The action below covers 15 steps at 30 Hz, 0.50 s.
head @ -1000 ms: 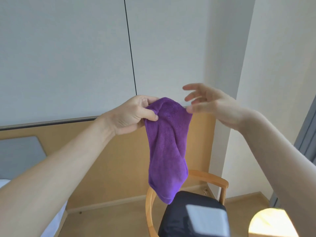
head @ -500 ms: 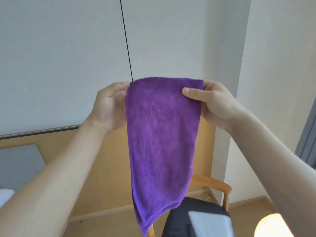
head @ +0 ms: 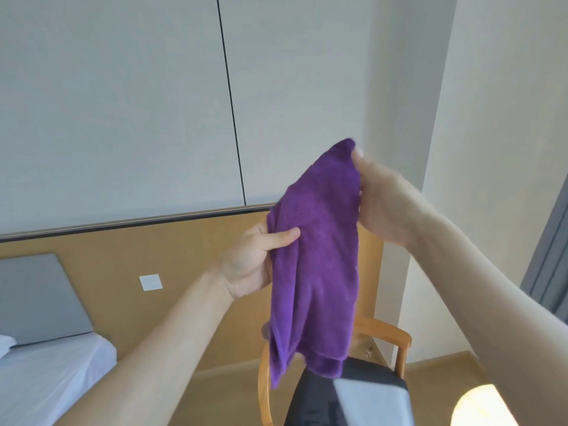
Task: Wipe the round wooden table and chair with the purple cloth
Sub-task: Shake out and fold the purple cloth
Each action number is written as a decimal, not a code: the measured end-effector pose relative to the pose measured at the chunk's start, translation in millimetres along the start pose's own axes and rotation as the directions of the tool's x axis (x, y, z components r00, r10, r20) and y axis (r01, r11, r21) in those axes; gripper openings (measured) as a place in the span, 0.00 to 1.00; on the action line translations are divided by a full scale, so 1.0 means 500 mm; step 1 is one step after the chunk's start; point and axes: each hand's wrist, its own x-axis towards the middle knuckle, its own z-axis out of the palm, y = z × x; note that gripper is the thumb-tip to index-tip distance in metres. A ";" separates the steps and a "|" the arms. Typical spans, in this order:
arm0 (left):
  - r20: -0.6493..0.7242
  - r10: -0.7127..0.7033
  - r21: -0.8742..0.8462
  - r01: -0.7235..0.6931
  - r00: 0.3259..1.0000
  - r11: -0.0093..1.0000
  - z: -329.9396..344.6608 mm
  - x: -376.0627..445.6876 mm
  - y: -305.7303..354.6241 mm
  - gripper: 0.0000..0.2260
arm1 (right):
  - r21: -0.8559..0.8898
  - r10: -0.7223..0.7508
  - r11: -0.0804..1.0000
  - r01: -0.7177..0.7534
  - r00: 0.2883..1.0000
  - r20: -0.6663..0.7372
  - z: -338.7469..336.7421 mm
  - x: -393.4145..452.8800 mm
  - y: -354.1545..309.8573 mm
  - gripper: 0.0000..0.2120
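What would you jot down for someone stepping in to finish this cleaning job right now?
Left hand: pinches the purple cloth at its left edge, lower down.
Right hand: grips the cloth's top corner, higher up.
The cloth hangs in the air between both hands, above the wooden chair, touching no furniture.
Round table: only a bright edge shows at bottom right.
Done: cloth in hand, nothing more.
Left: wipe the table, then the chair.

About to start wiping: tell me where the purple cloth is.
In the head view the purple cloth hangs in the air right of centre, gripped by the left hand and the right hand, above the wooden chair.
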 end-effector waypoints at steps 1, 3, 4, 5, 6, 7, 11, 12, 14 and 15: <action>-0.035 0.025 -0.016 -0.025 0.999 1.000 -0.002 0.005 0.005 0.13 | -0.098 0.069 0.993 -0.064 0.996 0.049 -0.005 -0.014 0.035 0.28; -0.105 0.041 -0.017 -0.043 0.994 0.999 -0.007 0.013 0.010 0.15 | -0.255 0.211 0.951 -0.172 0.968 0.134 -0.004 -0.045 0.104 0.31; -0.137 0.031 -0.004 -0.031 0.990 1.000 -0.010 0.017 0.011 0.16 | -0.278 0.248 0.939 -0.201 0.958 0.145 -0.003 -0.053 0.131 0.29; -0.160 0.009 0.012 -0.008 0.987 1.000 -0.016 0.019 0.010 0.17 | -0.262 0.246 0.943 -0.205 0.960 0.134 -0.004 -0.056 0.147 0.25; -0.176 -0.017 0.031 0.023 0.984 0.999 -0.025 0.021 0.010 0.16 | -0.235 0.228 0.952 -0.197 0.968 0.109 -0.005 -0.055 0.155 0.20; -0.186 -0.049 0.057 0.060 0.981 0.997 -0.036 0.021 0.010 0.15 | -0.207 0.208 0.960 -0.188 0.975 0.080 -0.007 -0.052 0.156 0.15; -0.168 -0.182 0.224 0.218 0.969 0.950 -0.081 0.019 0.026 0.12 | -0.098 0.167 0.981 -0.167 0.986 -0.007 -0.007 -0.033 0.146 0.11; -0.161 -0.212 0.288 0.252 0.964 0.924 -0.086 0.017 0.035 0.13 | -0.077 0.170 0.982 -0.172 0.985 -0.026 -0.006 -0.030 0.145 0.10; -0.163 -0.259 0.412 0.304 0.952 0.859 -0.090 0.013 0.056 0.14 | -0.063 0.157 0.985 -0.162 0.984 -0.082 -0.004 -0.026 0.140 0.04; -0.171 -0.270 0.448 0.318 0.948 0.836 -0.092 0.013 0.065 0.15 | -0.063 0.145 0.986 -0.153 0.983 -0.112 -0.002 -0.026 0.137 0.01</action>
